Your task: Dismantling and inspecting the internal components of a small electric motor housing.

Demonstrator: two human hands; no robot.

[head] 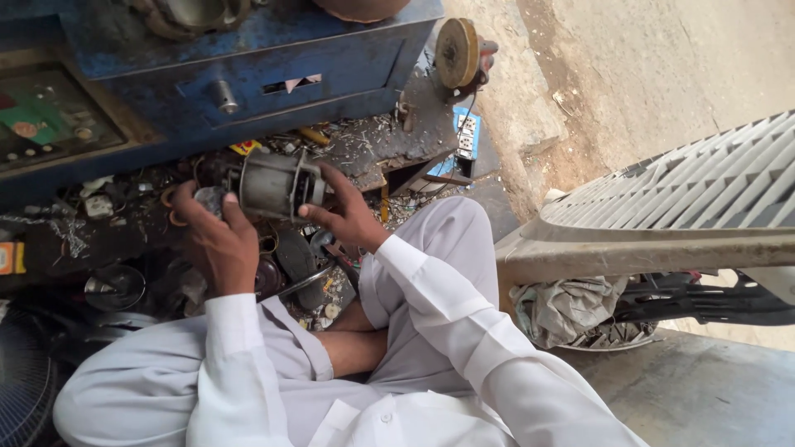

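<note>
Both hands grip a grey motor (275, 184) above the littered floor (108, 223): the left hand (217, 240) is closed around its end, the right hand (346, 213) has fingers spread on the casing (housing looks intact, not yet opened), beside a blue cabinet (248, 66).

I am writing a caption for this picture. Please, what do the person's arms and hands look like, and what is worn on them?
Both arms wear long, loose, pale grey-white sleeves with plain buttonless-looking cuffs at the wrist. The left hand and right hand are bare: no gloves, rings or watch visible.

Repair workshop: blue metal cabinet (248, 74), scattered scrap parts (116, 281).
</note>
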